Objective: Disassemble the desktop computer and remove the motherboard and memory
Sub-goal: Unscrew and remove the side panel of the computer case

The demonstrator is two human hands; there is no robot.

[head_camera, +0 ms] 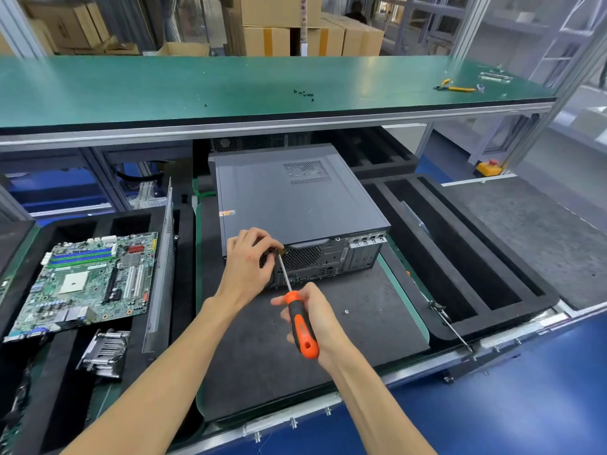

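Observation:
A grey desktop computer case (289, 195) lies flat on a dark mat (345, 336), its rear panel facing me and its cover closed. My right hand (315, 323) grips an orange and black screwdriver (300, 323) whose tip meets the upper left corner of the rear panel. My left hand (248, 261) rests against that corner, its fingertips pinching at the spot where the tip lands. A loose screw (346, 311) lies on the mat to the right of my right hand.
A bare green motherboard (88, 280) lies in the black foam tray (138, 221) on the left, with a metal heatsink (105, 353) below it. An upright metal panel (161, 267) stands beside it. Slotted foam tray (460, 257) to the right. Yellow pliers (455, 88) and screws (303, 93) on the green shelf.

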